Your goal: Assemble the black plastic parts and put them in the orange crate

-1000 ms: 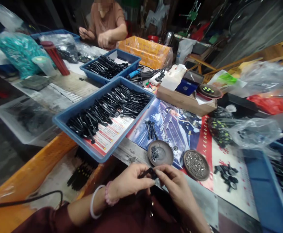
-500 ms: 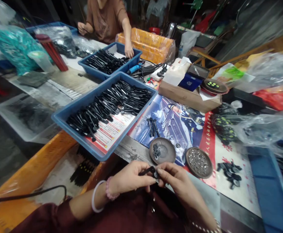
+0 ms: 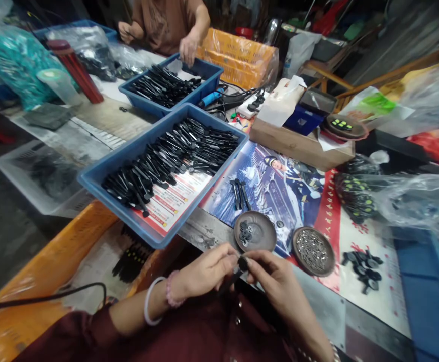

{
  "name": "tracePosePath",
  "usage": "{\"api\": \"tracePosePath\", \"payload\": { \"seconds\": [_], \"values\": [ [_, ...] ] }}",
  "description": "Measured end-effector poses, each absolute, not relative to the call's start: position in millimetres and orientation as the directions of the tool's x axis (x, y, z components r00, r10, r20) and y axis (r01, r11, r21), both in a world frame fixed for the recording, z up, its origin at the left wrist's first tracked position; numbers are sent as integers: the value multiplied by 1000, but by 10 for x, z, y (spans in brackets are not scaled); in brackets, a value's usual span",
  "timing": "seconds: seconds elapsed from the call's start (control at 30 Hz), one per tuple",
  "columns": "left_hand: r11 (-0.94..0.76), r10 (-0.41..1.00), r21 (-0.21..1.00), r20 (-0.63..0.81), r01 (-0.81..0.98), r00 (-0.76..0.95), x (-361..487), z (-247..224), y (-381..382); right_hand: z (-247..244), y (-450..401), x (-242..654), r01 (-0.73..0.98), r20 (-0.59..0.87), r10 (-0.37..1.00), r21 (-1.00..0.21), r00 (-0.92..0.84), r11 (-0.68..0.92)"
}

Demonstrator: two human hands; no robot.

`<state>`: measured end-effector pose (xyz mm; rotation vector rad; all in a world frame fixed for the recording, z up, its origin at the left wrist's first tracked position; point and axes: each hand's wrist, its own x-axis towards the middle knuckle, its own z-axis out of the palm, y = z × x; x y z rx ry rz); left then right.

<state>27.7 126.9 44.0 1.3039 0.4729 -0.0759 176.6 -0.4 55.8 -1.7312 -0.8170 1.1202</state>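
Observation:
My left hand (image 3: 213,269), with a white bangle and a pink bead bracelet on its wrist, is closed on a black plastic piece with a round end (image 3: 243,264). Thumb and fingers of my right hand (image 3: 270,274) pinch that round end from the other side. Fingers cover much of the piece, so its full shape is hidden. Just beyond my hands, a brown dish (image 3: 259,234) contains small dark round parts. To its right, another dish (image 3: 315,251) is full of small shiny metal parts. A few black strips (image 3: 240,193) lie on the printed poster behind.
A blue tray (image 3: 85,177) with many long black parts stands at the left. Across the table, a co-worker's hand (image 3: 189,49) reaches over another blue tray (image 3: 219,75). Black parts (image 3: 362,269) lie in a pile at right, near a blue bin (image 3: 426,286). An orange crate (image 3: 0,322) sits below left.
The black piece has turned in my fingers, its round end now facing up toward me. The co-worker's hand has lifted slightly and shifted left over the far tray. My view has shifted slightly.

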Motion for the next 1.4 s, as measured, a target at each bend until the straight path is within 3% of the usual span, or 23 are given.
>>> {"api": "tracePosePath", "payload": {
  "seconds": [0.3, 0.47, 0.6, 0.7, 0.8, 0.93, 1.0, 1.1, 1.23, 1.4],
  "values": [
    [333, 217, 889, -396, 313, 892, 323, 415, 1210, 573, -62, 1710, 19, -337, 833, -923, 439, -384],
    [526, 185, 788, -473, 319, 862, 364, 390, 1097, 580, -100, 1658, -63, -358, 792, -923, 495, -379],
    [556, 145, 764, -476, 327, 867, 383, 402, 1062, 532, -161, 1622, -88, -328, 781, -938, 532, -334],
    [653, 73, 691, -463, 309, 883, 375, 425, 1095, 487, -170, 1583, -243, -317, 806, -944, 500, -221],
    [736, -32, 605, -419, 305, 907, 362, 422, 1128, 447, -147, 1516, -521, -339, 837, -850, 429, -77],
    [799, -93, 512, -414, 316, 906, 369, 398, 1100, 407, -143, 1421, -652, -381, 846, -757, 373, -54],
    [829, -31, 491, -439, 268, 898, 391, 401, 1069, 382, -158, 1383, -690, -421, 833, -721, 358, -68],
    [861, 186, 501, -472, 88, 862, 441, 434, 1047, 328, -184, 1336, -681, -404, 814, -732, 416, -15],
    [834, 412, 542, -484, -106, 772, 500, 508, 1065, 278, -190, 1262, -471, -342, 853, -872, 395, -131],
    [792, 516, 581, -471, -188, 715, 530, 559, 1037, 330, -138, 1206, -219, -359, 851, -931, 384, -293]
  ]
}}
